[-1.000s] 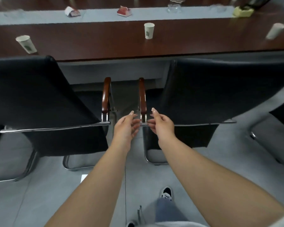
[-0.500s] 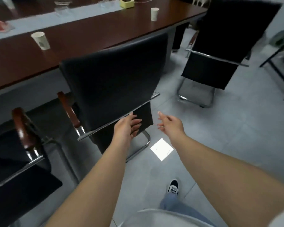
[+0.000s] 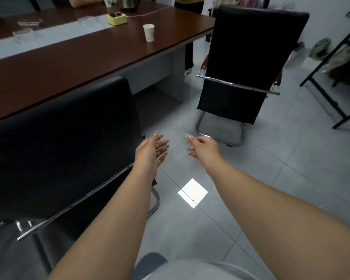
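While neither holds anything, left hand (image 3: 150, 153) spread, just beside near chair (image 3: 69, 138); right hand (image 3: 204, 148) relaxed, apart

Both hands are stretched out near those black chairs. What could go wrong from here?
The left hand and right hand are open and hold nothing; a hasty grab at the near chair could pinch fingers on its metal bar. The far chair has a floor frame that could trip a foot. A chair shoved hard against the table might topple the paper cup.
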The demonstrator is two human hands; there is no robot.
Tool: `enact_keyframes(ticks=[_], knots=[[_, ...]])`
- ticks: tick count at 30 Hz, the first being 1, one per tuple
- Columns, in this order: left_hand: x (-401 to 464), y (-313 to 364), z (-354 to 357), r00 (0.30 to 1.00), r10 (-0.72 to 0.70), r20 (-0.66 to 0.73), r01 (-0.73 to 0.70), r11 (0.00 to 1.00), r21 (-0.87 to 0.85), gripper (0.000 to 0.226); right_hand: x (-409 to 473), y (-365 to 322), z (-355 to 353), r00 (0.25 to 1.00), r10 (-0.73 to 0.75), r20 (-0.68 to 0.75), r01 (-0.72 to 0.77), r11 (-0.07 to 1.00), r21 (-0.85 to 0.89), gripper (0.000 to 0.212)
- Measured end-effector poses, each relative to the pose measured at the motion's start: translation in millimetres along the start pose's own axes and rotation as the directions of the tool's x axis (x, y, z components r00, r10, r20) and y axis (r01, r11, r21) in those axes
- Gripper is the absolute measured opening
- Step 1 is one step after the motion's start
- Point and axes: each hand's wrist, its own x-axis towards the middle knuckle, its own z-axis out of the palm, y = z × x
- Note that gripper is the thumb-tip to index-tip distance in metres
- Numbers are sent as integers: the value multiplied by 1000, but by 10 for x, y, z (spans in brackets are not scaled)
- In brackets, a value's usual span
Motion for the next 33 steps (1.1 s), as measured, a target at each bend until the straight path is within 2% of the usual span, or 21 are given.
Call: enact_keyframes(ticks=[4,10,15,19,21,26,31,33], knots=[[345,134,421,998,15,-61,-14,1000,21,17,513,-195,-85,999,8,43,-8,1000,0,32],[1285,278,987,996,-20,-85,13,997,-78,20,1599,-526,147,993,3,118,1,999,-37,29],[2224,659,1265,978,-32,-204,-4,985,-174,16,2578,-1052,616,973,-8,231,50,983,-176,26],[2740,951,1266,925,-27,-379,-63,973,-224,11,3078,-1366,1160,935,25,353,81,957,-280,21],[2894,1035,1203,896,-30,-442,-99,959,-267,12,3175,-1422,1351,919,59,391,51,963,-265,21],[3264,1089,891,784,-82,-616,-166,928,-334,18,3394,-1501,1971,818,136,558,85,932,-351,20],[3598,821,468,695,-225,-683,-142,888,-438,21,3680,-1307,2559,719,276,638,127,850,-512,24],[3717,734,284,690,-286,-665,-86,880,-467,23,3793,-1158,2770,675,344,653,138,810,-570,27]])
